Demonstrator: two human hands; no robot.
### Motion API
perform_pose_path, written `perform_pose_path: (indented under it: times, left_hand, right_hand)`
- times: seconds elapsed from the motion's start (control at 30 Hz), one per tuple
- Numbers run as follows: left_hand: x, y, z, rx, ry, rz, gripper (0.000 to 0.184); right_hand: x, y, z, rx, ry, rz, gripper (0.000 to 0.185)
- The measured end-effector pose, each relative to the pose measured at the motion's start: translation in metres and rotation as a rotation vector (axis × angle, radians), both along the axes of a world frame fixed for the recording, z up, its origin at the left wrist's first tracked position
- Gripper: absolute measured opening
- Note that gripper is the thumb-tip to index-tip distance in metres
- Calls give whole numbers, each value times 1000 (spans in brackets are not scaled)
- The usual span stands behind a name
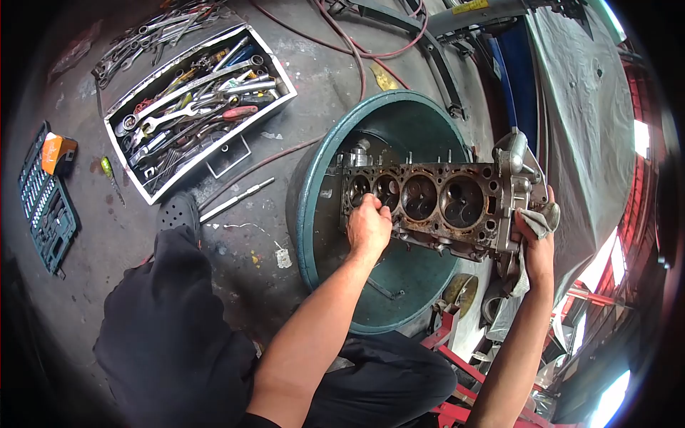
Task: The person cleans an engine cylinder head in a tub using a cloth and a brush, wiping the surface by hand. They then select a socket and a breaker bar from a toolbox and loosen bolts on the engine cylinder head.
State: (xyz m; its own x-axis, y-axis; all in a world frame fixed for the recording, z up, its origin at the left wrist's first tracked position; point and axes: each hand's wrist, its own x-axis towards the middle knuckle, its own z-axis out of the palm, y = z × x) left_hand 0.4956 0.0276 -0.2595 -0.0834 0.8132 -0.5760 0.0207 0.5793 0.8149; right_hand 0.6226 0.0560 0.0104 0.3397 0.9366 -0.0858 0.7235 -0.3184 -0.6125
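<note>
Your right hand (540, 251) is closed around a rag (539, 220) at one end of the engine head (438, 200), probably to steady that overhanging end and maybe spare your skin. Your left hand (368, 230) is bunched up by the second bore (387, 184) from the left; can't tell if it's pinching anything. Head lies across the tub (305, 235) and sticks out past its edge, likely so any mess lands inside. Toolbox (275, 68) sits open farther off, I guess so the wrenches (178, 113) are handy

Cyl. head (439, 198) rough, matt metal; tub (304, 235) smooth, semi-gloss plastic; rag (540, 221) matt cloth.
</note>
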Motion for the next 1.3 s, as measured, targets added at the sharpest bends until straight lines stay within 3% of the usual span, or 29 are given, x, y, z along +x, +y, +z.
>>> perform_pose_path:
  times: [0.5,0.63,0.73,0.97,1.07,1.3]
  left_hand:
    - [22,-27,75,441,-118,125,23]
    - [20,-28,79,368,-143,117,26]
    - [17,-30,82,360,-110,93,24]
    - [16,-40,99,374,-361,202,22]
    - [19,-39,106,198,-450,203,26]
    - [28,-38,76,87,-435,243,29]
  right_hand:
    - [-11,-2,-1,-10,37,7,87]
    - [-16,-1,-2,44,-19,62,88]
    - [-27,-2,2,-9,130,-16,91]
    - [-25,-2,-3,30,111,22,90]
    - [-29,-3,0,33,131,15,90]
    - [-32,-4,0,27,68,18,88]
